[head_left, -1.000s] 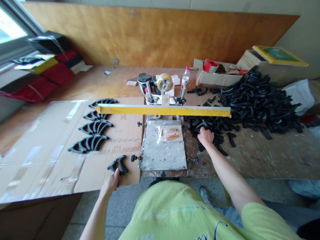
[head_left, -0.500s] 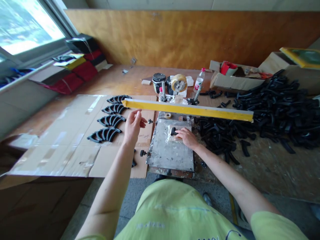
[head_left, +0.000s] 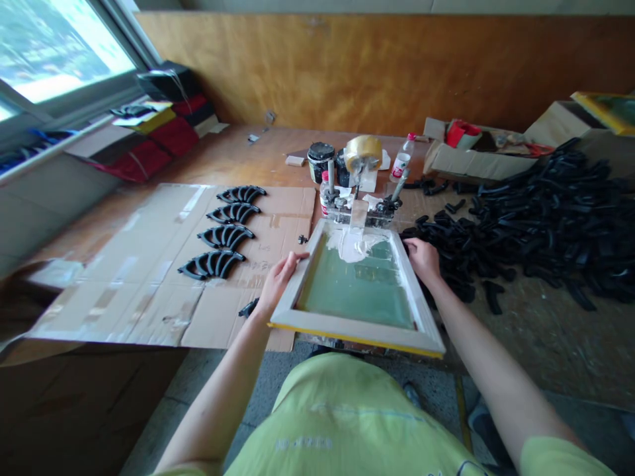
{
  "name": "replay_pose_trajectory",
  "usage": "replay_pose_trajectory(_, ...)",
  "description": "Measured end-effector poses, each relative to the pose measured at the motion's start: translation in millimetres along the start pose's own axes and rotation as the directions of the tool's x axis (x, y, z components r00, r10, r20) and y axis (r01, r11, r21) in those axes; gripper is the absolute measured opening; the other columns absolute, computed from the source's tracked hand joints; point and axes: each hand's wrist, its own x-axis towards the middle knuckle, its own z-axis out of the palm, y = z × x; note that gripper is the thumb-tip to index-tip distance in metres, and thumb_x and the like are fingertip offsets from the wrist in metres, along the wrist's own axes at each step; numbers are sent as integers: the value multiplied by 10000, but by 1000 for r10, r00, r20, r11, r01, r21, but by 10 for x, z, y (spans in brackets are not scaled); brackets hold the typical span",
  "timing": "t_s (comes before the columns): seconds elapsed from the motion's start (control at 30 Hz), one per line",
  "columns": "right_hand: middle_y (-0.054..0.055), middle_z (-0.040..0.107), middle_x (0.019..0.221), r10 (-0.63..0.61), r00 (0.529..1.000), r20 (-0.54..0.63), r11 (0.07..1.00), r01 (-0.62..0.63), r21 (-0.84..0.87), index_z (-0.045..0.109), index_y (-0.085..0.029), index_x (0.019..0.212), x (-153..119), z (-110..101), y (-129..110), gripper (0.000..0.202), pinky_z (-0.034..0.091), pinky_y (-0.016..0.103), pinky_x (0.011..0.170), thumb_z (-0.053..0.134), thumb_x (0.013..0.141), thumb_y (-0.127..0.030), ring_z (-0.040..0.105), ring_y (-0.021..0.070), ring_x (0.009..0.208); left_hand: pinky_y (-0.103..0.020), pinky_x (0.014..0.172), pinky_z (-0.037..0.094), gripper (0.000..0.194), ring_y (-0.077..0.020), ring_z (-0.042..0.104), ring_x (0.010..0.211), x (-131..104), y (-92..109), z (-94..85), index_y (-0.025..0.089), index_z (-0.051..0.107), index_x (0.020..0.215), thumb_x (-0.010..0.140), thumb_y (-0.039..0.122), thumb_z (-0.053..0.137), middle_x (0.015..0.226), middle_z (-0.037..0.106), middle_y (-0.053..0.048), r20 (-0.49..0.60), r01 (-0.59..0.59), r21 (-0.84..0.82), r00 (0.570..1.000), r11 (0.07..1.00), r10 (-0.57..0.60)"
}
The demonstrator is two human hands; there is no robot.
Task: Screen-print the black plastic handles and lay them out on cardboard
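A framed screen (head_left: 362, 291) with green mesh and a yellow front edge lies lowered over the metal plate, hiding it. White paste covers the mesh near its far end. At the frame's left side is my left hand (head_left: 284, 277), its fingers closed on the edge. My right hand (head_left: 421, 259) is closed at the right side, its fingertips at the frame's edge. Behind the frame stands a metal clamp (head_left: 389, 206) with upright rods. Rows of curved black parts (head_left: 213, 264) lie on the cardboard sheet (head_left: 133, 264) to the left.
A large heap of black parts (head_left: 546, 218) covers the right of the table. Behind it is an open cardboard box (head_left: 471, 162). Black jars (head_left: 321, 162), a roll of tape (head_left: 363, 152) and a plastic bottle (head_left: 402, 157) stand at the back. Red and black boxes (head_left: 159, 142) sit by the window.
The raised frame has swung down over the plate. My left hand moved down to its left side; my right hand left the small black part on the plate and moved to the right side.
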Motion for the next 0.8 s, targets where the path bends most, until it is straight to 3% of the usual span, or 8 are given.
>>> replay_pose_trajectory(0.07, 151, 630, 1162, -46, 996, -82, 999, 47, 17, 623, -167, 1201, 197, -50, -82, 366, 456, 495, 938, 459, 879, -230, 569, 305, 1081, -237, 546, 439, 558, -159, 598, 651, -46, -317, -34, 200, 666, 1160, 741, 568, 651, 822, 690, -22, 57, 99, 1, 993, 995, -99)
replay_pose_trajectory(0.13, 148, 535, 1302, -208, 972, -113, 978, 210, 7, 552, -163, 1289, 387, 15, -324, 460, 410, 469, 1015, 568, 833, -225, 494, 303, 1194, -235, 547, 448, 694, -158, 602, 634, -31, -628, -26, 210, 556, 1318, 712, 524, 688, 810, 693, -20, 63, 154, -19, 986, 988, -152)
replay_pose_trajectory(0.27, 146, 588, 1164, -364, 926, 101, 924, 373, -86, 586, -144, 1179, 606, 290, -840, 366, 427, 430, 959, 619, 817, -187, 509, 300, 1127, -229, 551, 453, 718, -147, 598, 620, 64, -1027, 17, 206, 508, 1365, 732, 508, 662, 780, 678, -14, 13, 166, 29, 986, 986, -167)
replay_pose_trajectory(0.37, 148, 640, 989, -303, 910, 282, 919, 357, -165, 624, -126, 1009, 522, 425, -969, 181, 435, 391, 869, 567, 839, -154, 552, 292, 1000, -230, 564, 456, 650, -149, 597, 634, 94, -1107, 14, 211, 556, 1320, 749, 508, 644, 778, 676, -13, -2, 151, 75, 988, 986, -151)
replay_pose_trajectory(0.5, 160, 644, 949, -361, 869, 339, 879, 439, -189, 625, -116, 939, 150, 409, -929, 173, 408, 365, 841, 501, 822, -88, 551, 283, 964, -247, 594, 469, 595, -171, 609, 675, 78, -1100, 0, 206, 613, 1251, 735, 497, 660, 808, 692, -27, -30, 159, 72, 987, 985, -158)
replay_pose_trajectory(0.7, 78, 639, 851, -620, 639, 456, 727, 686, 28, 632, -174, 822, -21, 164, -838, 177, 407, 308, 774, 506, 776, -59, 557, 229, 883, -246, 612, 465, 591, -168, 606, 690, 75, -1120, 1, 198, 604, 1266, 769, 518, 619, 851, 697, -40, -17, 136, 122, 991, 983, -135)
replay_pose_trajectory(0.73, 60, 636, 827, -614, 642, 459, 741, 669, 56, 632, -187, 801, 24, 151, -832, 151, 408, 299, 753, 526, 783, -82, 559, 218, 850, -245, 613, 465, 593, -168, 608, 699, 77, -1126, -2, 196, 599, 1272, 775, 521, 612, 863, 697, -44, -11, 126, 129, 992, 984, -126)
replay_pose_trajectory(0.8, 44, 632, 814, -559, 719, 413, 801, 597, 46, 637, -200, 794, 99, 176, -832, 117, 410, 292, 729, 552, 797, -119, 560, 208, 822, -243, 612, 465, 597, -171, 611, 714, 82, -1135, -12, 196, 592, 1281, 784, 526, 601, 874, 698, -48, -5, 113, 135, 994, 984, -113)
